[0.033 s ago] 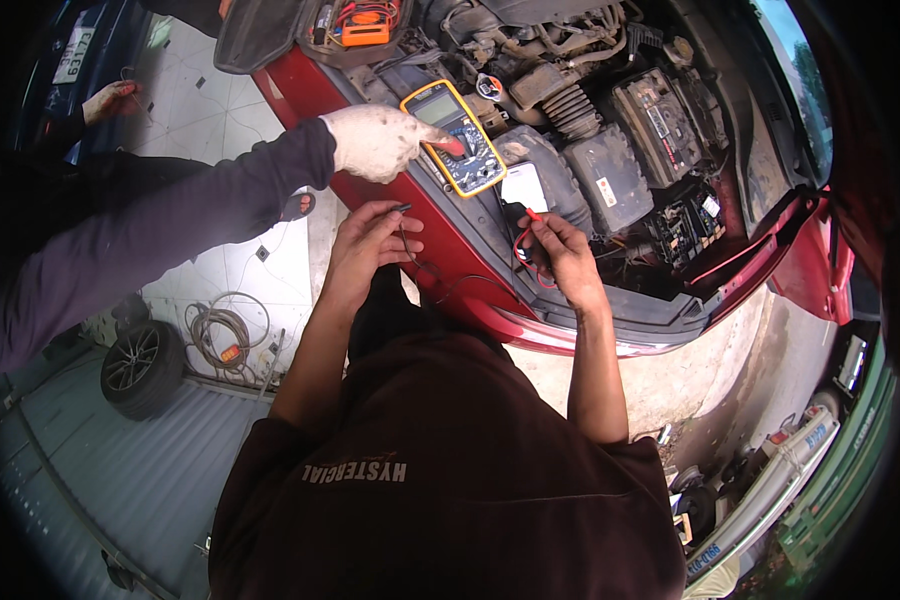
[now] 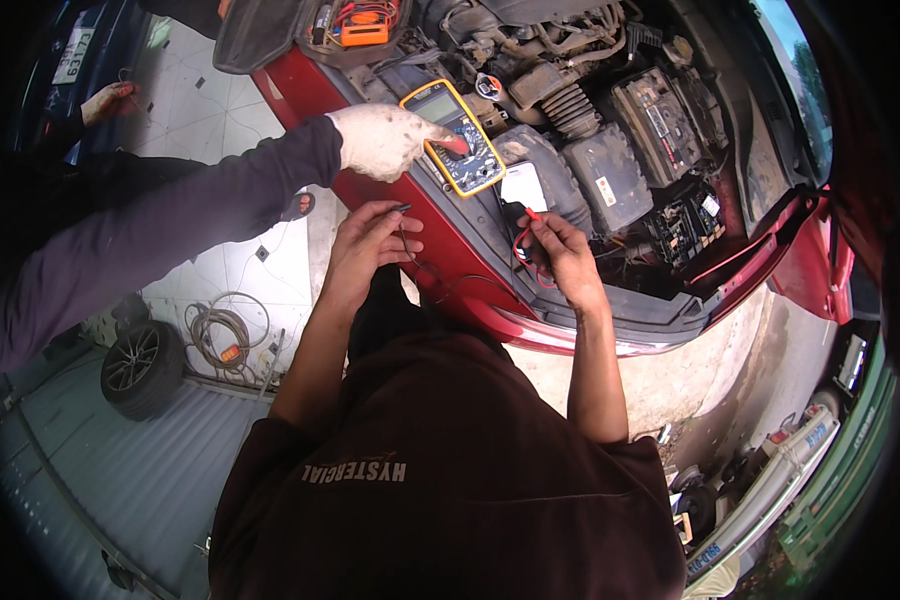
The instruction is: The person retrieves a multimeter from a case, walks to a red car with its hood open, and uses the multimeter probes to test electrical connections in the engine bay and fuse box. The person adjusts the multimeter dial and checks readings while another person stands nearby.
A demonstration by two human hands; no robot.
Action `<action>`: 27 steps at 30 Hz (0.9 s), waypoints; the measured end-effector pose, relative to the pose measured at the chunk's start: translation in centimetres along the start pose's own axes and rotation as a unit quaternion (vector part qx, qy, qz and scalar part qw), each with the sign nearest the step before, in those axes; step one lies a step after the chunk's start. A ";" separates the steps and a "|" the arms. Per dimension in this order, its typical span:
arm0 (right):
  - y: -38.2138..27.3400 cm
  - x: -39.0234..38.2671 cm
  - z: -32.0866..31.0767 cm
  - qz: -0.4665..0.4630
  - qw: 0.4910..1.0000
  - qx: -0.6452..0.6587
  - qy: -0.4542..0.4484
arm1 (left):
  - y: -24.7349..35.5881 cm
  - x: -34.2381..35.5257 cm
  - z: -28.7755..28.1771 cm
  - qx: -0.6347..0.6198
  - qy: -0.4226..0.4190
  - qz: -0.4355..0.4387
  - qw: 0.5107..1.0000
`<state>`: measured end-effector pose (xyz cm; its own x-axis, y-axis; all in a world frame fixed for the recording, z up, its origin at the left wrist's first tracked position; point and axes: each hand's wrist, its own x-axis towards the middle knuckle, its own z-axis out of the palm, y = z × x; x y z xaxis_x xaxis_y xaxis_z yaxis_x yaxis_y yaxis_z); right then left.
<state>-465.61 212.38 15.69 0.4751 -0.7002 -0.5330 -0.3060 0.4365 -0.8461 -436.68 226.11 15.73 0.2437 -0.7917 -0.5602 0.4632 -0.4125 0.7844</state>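
My left hand (image 2: pixel 360 245) pinches a black test probe (image 2: pixel 403 208) in front of the red car's front edge. A thin black lead loops down from it. My right hand (image 2: pixel 567 255) grips a red test probe (image 2: pixel 532 214) over the edge of the engine bay, its red lead curling beneath. A yellow-framed multimeter (image 2: pixel 454 138) lies at the front of the bay, ahead of my hands. A co-worker's gloved hand (image 2: pixel 382 140) reaches in from the left, its fingertips at the meter's dial.
Behind the meter are a car battery (image 2: pixel 660 125), a ribbed intake hose (image 2: pixel 572 110) and an open fuse box (image 2: pixel 692 220). An open tool case (image 2: pixel 315 35) rests at the far left of the bay. A loose wheel (image 2: pixel 142 370) and coiled hose (image 2: pixel 220 335) lie at left.
The co-worker's gloved hand and sleeve have shifted very slightly to the right at the meter. My hands and both probes look unmoved.
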 end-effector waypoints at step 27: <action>1.6 -0.6 -1.5 0.009 0.999 0.032 0.030 | -1.5 6.4 6.9 0.095 -0.011 -0.004 0.995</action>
<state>-467.56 212.64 14.65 0.4193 -0.7239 -0.5478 -0.2601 0.4823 -0.8365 -441.68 218.59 12.82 0.2208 -0.7969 -0.5623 0.2944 -0.4952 0.8174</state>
